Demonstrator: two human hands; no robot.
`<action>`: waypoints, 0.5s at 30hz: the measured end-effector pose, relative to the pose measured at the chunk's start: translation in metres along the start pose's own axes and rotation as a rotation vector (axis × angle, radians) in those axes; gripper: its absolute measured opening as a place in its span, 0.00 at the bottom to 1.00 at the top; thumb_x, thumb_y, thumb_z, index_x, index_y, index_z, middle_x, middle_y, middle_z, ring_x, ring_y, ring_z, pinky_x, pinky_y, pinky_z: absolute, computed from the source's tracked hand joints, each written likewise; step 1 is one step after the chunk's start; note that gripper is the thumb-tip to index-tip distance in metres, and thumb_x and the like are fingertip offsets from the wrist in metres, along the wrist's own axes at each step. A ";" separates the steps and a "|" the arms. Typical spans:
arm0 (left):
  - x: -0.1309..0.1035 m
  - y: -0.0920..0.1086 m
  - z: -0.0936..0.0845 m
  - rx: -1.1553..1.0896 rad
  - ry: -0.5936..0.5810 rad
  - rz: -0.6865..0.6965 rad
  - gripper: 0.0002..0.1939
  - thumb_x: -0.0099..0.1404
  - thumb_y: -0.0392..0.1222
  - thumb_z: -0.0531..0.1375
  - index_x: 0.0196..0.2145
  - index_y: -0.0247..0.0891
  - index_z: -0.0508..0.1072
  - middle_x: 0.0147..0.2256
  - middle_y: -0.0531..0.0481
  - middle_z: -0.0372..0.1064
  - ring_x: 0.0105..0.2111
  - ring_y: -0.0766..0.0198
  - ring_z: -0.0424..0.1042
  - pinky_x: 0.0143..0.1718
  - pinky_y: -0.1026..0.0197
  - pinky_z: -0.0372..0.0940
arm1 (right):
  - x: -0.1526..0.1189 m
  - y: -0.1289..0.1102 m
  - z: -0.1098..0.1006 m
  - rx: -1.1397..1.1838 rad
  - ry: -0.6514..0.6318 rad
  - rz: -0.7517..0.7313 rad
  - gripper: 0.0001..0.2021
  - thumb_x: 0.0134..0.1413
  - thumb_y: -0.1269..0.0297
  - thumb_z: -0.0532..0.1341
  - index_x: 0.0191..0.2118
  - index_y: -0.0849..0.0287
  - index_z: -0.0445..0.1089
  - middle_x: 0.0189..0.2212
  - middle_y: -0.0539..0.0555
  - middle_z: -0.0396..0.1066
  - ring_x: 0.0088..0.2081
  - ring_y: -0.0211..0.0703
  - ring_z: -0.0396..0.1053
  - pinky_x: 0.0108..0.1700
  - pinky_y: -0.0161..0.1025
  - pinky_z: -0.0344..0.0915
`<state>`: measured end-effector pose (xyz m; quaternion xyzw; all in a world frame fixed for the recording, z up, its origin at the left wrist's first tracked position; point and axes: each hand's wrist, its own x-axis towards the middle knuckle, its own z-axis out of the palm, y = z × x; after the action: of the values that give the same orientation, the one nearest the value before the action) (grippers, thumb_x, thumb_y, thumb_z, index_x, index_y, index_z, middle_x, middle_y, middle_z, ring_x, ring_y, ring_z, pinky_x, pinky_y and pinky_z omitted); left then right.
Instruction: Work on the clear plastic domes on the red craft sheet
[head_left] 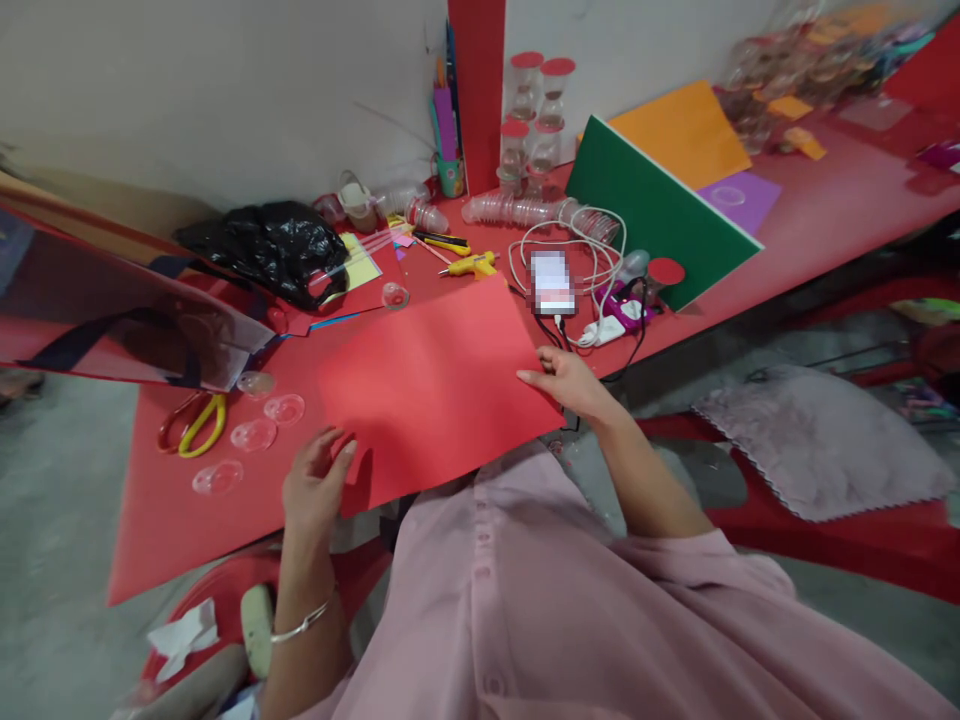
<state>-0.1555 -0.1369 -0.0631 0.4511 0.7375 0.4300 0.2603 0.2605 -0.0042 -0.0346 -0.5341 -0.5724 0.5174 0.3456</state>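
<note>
From my head view, the right hand (566, 385) pinches a red rectangular card sheet (435, 385) above the red-topped counter (172, 520), probably steadying it; the left hand (316, 480) curls opposite, its grip unclear to me.

Standing here, I am reading no text, label, brand, number or sign on any surface; the phone (551, 280) is displaying a pixelated screen, yielding nothing legible.

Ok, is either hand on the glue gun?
No, the left hand and right hand are at opposite sides of the red sheet, and the glue gun lies beyond it.
</note>
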 end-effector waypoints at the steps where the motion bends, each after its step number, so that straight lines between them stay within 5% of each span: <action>1: -0.001 0.001 0.001 -0.026 0.045 -0.024 0.27 0.63 0.58 0.72 0.54 0.41 0.80 0.62 0.38 0.74 0.63 0.46 0.74 0.69 0.39 0.67 | -0.005 0.001 -0.006 -0.016 0.035 -0.036 0.18 0.56 0.50 0.71 0.44 0.58 0.77 0.44 0.57 0.83 0.44 0.51 0.81 0.49 0.48 0.78; 6: 0.000 0.017 0.009 -0.251 0.158 -0.055 0.47 0.52 0.55 0.78 0.66 0.42 0.69 0.63 0.37 0.72 0.59 0.48 0.77 0.62 0.43 0.73 | -0.031 0.020 -0.040 0.010 0.154 -0.024 0.21 0.56 0.49 0.71 0.51 0.55 0.77 0.49 0.59 0.83 0.49 0.53 0.81 0.53 0.53 0.79; 11: -0.007 0.063 0.040 -0.399 -0.367 -0.085 0.34 0.55 0.63 0.76 0.49 0.36 0.80 0.49 0.37 0.82 0.48 0.44 0.82 0.51 0.43 0.79 | -0.070 0.041 -0.088 -0.033 0.386 -0.024 0.25 0.51 0.45 0.73 0.51 0.54 0.78 0.48 0.62 0.83 0.49 0.58 0.82 0.56 0.60 0.78; 15: -0.031 0.128 0.089 -0.293 -0.649 0.204 0.25 0.71 0.63 0.64 0.48 0.38 0.83 0.44 0.42 0.84 0.50 0.45 0.82 0.55 0.44 0.78 | -0.129 0.012 -0.093 -0.471 1.053 -0.137 0.25 0.66 0.38 0.62 0.56 0.50 0.79 0.54 0.70 0.79 0.60 0.68 0.76 0.64 0.72 0.69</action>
<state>-0.0161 -0.1006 0.0045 0.5930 0.4986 0.3892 0.4983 0.3765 -0.1095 -0.0054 -0.7436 -0.4565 0.0170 0.4882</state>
